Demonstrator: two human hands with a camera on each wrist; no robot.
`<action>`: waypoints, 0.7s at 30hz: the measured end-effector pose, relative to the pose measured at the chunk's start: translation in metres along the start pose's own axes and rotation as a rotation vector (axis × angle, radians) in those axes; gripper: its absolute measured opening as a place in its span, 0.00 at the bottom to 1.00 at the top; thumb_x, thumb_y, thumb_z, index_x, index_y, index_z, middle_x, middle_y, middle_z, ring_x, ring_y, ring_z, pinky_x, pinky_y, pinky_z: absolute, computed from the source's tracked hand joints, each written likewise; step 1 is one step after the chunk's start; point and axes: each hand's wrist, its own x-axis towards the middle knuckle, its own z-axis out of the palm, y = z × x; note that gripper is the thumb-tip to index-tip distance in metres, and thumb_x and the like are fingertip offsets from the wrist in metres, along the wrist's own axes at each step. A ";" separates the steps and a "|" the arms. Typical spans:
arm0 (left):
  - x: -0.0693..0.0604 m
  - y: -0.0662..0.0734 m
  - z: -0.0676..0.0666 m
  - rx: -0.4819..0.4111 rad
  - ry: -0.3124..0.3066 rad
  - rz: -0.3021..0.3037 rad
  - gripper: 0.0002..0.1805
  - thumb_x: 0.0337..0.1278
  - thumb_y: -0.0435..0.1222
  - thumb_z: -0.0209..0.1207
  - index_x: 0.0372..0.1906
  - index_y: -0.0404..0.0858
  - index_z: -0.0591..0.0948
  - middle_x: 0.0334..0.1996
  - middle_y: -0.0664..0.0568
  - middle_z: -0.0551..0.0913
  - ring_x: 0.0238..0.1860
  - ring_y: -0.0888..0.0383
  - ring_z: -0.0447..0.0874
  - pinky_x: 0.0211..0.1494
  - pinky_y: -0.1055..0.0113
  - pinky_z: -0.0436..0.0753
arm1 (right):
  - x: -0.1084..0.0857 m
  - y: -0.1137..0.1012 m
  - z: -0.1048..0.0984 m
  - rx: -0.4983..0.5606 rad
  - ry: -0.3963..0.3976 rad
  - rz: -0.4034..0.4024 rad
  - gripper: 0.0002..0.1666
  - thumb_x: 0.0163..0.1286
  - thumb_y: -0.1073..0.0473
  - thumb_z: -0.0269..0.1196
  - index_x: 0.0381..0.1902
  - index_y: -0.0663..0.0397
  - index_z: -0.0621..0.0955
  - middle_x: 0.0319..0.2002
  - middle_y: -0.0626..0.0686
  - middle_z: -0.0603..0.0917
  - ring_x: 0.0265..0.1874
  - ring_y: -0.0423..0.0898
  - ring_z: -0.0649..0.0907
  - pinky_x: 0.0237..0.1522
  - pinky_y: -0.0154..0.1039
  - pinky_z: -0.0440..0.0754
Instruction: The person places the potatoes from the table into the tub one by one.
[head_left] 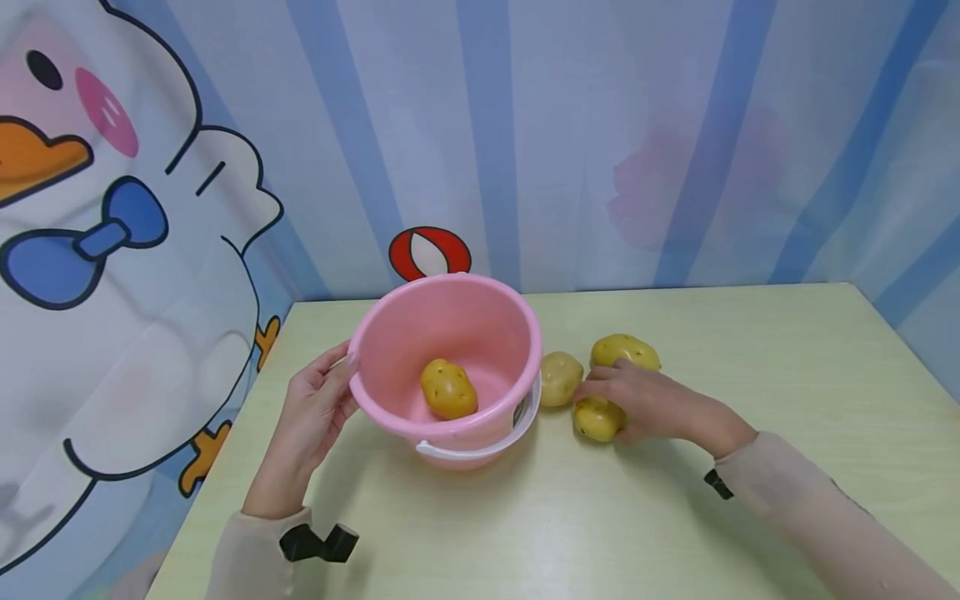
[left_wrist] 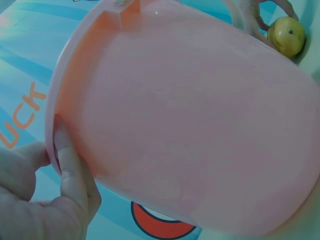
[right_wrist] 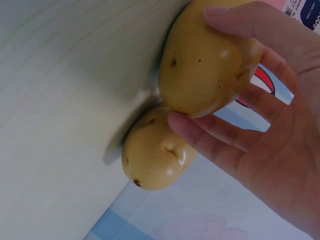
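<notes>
A pink bucket (head_left: 486,321) stands on the table with its mouth tipped toward me and its white handle (head_left: 468,454) hanging down in front. One potato (head_left: 448,389) lies inside it. My left hand (head_left: 318,408) grips the rim at the left side; in the left wrist view the fingers (left_wrist: 71,175) lie against the outer wall. To the right of the bucket, my right hand (head_left: 645,400) holds a potato (right_wrist: 210,65) between thumb and fingertips. Close by are a far potato (head_left: 626,352) and a paler potato (head_left: 561,379) beside the bucket.
The pale wooden table (head_left: 787,358) ends at a fabric backdrop (head_left: 570,150) with blue stripes and a cartoon duck (head_left: 150,350). A label (right_wrist: 306,12) on the bucket shows in the right wrist view.
</notes>
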 end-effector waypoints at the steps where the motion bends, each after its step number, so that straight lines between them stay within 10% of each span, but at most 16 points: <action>1: 0.000 0.000 0.000 -0.001 0.000 0.001 0.28 0.73 0.39 0.56 0.69 0.29 0.66 0.49 0.48 0.85 0.44 0.59 0.86 0.50 0.68 0.85 | 0.000 0.000 0.000 -0.005 0.002 -0.005 0.36 0.42 0.68 0.80 0.52 0.52 0.82 0.46 0.49 0.80 0.43 0.51 0.76 0.44 0.48 0.78; 21: 0.000 0.000 0.001 0.001 -0.003 -0.007 0.29 0.72 0.40 0.56 0.70 0.30 0.66 0.50 0.48 0.85 0.44 0.59 0.86 0.52 0.66 0.84 | -0.001 -0.002 -0.009 0.019 0.031 -0.014 0.38 0.38 0.67 0.82 0.52 0.48 0.82 0.45 0.47 0.80 0.42 0.48 0.75 0.42 0.45 0.75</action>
